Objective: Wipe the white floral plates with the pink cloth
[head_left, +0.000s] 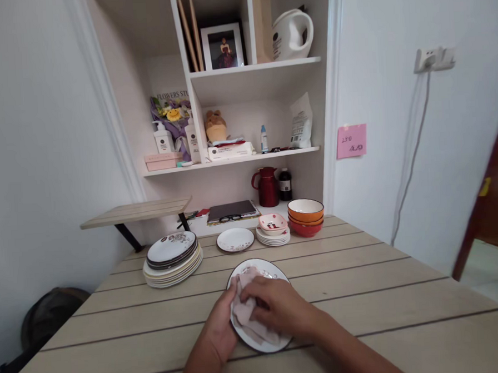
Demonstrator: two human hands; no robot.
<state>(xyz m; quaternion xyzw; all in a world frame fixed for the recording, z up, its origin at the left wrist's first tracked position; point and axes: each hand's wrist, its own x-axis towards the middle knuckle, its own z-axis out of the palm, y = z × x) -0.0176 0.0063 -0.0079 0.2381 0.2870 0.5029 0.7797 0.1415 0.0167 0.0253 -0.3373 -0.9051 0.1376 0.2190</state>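
A round white plate point(274, 270) with a dark rim and a floral pattern is in front of me at the table's near side. My left hand point(221, 325) grips its left edge, thumb on the upper side and the other fingers hidden. My right hand point(282, 303), fingers curled, clutches a pale pink cloth point(244, 313) and presses it against the plate's face. The cloth lies bunched over the plate's left and lower parts, hiding much of the pattern.
Behind on the slatted table point(363, 292) are a stack of plates point(172, 249), a single plate point(235, 239), small dishes under a square bowl point(272, 224), and stacked orange and red bowls point(305, 212). A raised wooden ledge point(135, 211) stands at the left.
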